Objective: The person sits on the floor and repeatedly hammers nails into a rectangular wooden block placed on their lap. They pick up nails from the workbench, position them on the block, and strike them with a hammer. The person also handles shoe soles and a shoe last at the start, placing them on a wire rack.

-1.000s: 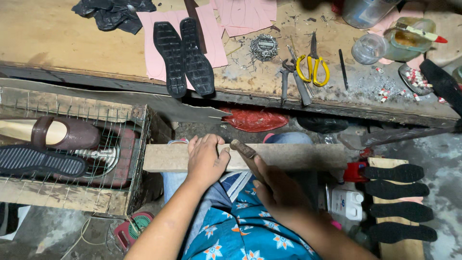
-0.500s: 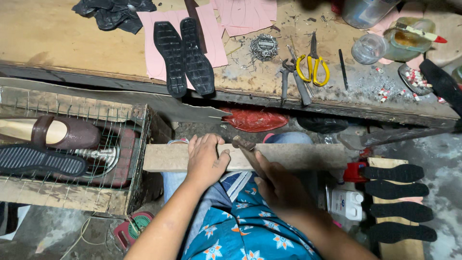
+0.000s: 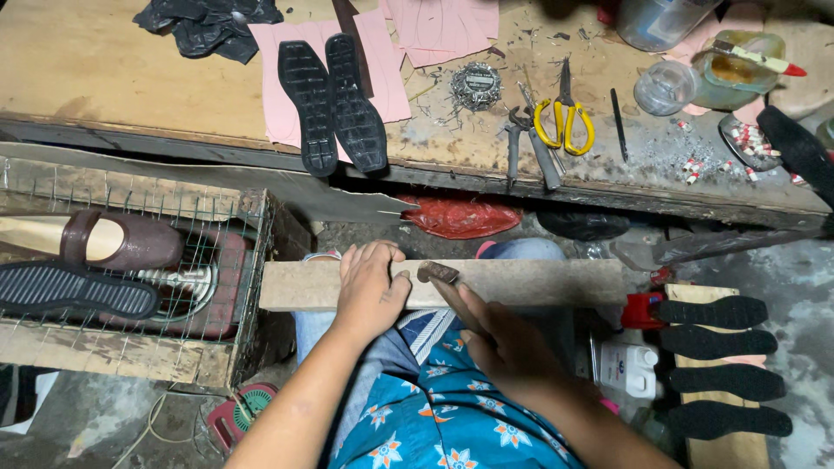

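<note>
A pale wooden board (image 3: 539, 282) lies across my lap. My left hand (image 3: 372, 287) presses flat on its left part, fingers curled over the far edge. My right hand (image 3: 504, 343) grips a small tool with a dark brown head (image 3: 439, 273), whose tip rests on the board just right of the left hand. Whatever lies under the left palm is hidden.
Two black shoe soles (image 3: 332, 100) lie on pink sheets on the workbench (image 3: 104, 69), with yellow scissors (image 3: 565, 122) and pliers (image 3: 521, 143) to the right. A wire cage (image 3: 217, 260) at left holds a brown shoe (image 3: 122, 243). Several black soles (image 3: 712, 347) sit at right.
The right hand has shifted the tool slightly, its head now nearer the left hand on the board. The left hand stays put.
</note>
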`<state>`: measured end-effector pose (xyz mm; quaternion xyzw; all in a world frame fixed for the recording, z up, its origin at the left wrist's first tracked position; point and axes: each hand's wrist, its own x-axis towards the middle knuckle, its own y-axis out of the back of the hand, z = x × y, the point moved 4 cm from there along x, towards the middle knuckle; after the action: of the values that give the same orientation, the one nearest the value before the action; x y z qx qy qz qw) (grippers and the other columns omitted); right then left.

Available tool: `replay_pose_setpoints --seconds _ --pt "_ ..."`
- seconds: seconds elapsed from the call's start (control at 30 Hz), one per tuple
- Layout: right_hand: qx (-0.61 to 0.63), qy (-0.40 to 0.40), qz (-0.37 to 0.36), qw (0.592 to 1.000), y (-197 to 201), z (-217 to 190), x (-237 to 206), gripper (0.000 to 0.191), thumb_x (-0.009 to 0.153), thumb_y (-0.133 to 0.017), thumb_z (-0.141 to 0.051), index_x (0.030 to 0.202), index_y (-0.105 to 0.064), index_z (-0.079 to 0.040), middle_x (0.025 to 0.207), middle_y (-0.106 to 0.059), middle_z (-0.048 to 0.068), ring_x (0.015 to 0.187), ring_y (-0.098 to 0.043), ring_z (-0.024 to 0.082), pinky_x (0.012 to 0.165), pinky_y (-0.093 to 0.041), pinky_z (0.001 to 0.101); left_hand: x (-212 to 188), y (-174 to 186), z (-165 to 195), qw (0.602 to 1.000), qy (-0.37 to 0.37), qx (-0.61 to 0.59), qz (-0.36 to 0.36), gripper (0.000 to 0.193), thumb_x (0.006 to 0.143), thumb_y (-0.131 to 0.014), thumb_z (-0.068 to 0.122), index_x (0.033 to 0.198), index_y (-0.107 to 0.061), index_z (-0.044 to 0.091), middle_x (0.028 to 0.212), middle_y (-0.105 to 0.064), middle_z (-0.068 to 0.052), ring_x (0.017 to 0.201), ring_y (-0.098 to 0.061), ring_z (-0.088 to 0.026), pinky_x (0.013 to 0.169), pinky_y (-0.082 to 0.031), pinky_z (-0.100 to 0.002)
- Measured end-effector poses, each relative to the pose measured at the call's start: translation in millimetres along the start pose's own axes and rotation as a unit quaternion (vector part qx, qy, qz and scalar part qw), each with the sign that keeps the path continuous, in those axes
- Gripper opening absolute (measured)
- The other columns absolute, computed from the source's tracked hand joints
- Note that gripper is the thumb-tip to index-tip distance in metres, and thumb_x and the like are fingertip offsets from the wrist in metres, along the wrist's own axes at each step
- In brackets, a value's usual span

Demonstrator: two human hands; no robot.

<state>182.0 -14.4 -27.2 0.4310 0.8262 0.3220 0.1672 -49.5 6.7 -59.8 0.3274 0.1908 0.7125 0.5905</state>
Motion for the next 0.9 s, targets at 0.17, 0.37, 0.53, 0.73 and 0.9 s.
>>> replay_pose_setpoints --seconds 0.17,0.37,0.53,0.73,0.9 --pt "-0.008 -0.034 -0.03 0.999 3 0 3 0.071 0.09 -0.069 -0.022 0.153 -0.037 -0.015 0.1 -0.067 0.018 0.091 -0.069 0.034 0.08 -0.054 0.0411 0 -3 -2 1.0 0.013 0.009 -0.004 0.03 0.08 -0.069 0.022 0.104 -0.058 0.007 0.118 -0.065 -0.012 0.121 -0.057 -0.033 0.117 -0.025 -0.053" --pt "-0.022 -0.111 -0.061 0.992 16 -13 5 0.068 0.09 -0.067 -0.025 0.152 -0.041 -0.016 0.099 -0.067 0.015 0.091 -0.071 0.03 0.08 -0.054 0.0384 0 -4 -3 0.999 0.035 -0.004 -0.022 0.033 0.077 -0.071 0.021 0.104 -0.058 0.007 0.116 -0.065 -0.011 0.121 -0.056 -0.033 0.117 -0.024 -0.052" --pt "-0.012 -0.07 -0.031 0.997 22 -26 6 0.067 0.09 -0.066 -0.025 0.152 -0.043 -0.014 0.099 -0.068 0.016 0.09 -0.071 0.03 0.079 -0.055 0.0378 1 -5 -4 0.999 0.036 -0.01 -0.029 0.034 0.077 -0.072 0.021 0.104 -0.057 0.007 0.117 -0.065 -0.01 0.122 -0.057 -0.032 0.118 -0.023 -0.052" --pt "-0.029 -0.047 -0.02 0.998 18 -26 5 0.068 0.09 -0.067 -0.024 0.152 -0.042 -0.014 0.1 -0.068 0.018 0.086 -0.072 0.033 0.074 -0.056 0.0394 1 -4 -6 0.998 0.042 -0.014 -0.039 0.034 0.078 -0.072 0.022 0.105 -0.057 0.008 0.118 -0.065 -0.01 0.122 -0.057 -0.032 0.118 -0.023 -0.053" --pt "-0.03 -0.07 -0.05 0.996 17 -27 7 0.067 0.091 -0.067 -0.024 0.152 -0.041 -0.016 0.101 -0.068 0.018 0.088 -0.073 0.032 0.075 -0.056 0.0398 1 -4 -4 0.999 0.034 -0.021 -0.037 0.035 0.077 -0.072 0.02 0.105 -0.057 0.007 0.121 -0.065 -0.01 0.123 -0.057 -0.032 0.117 -0.022 -0.053"
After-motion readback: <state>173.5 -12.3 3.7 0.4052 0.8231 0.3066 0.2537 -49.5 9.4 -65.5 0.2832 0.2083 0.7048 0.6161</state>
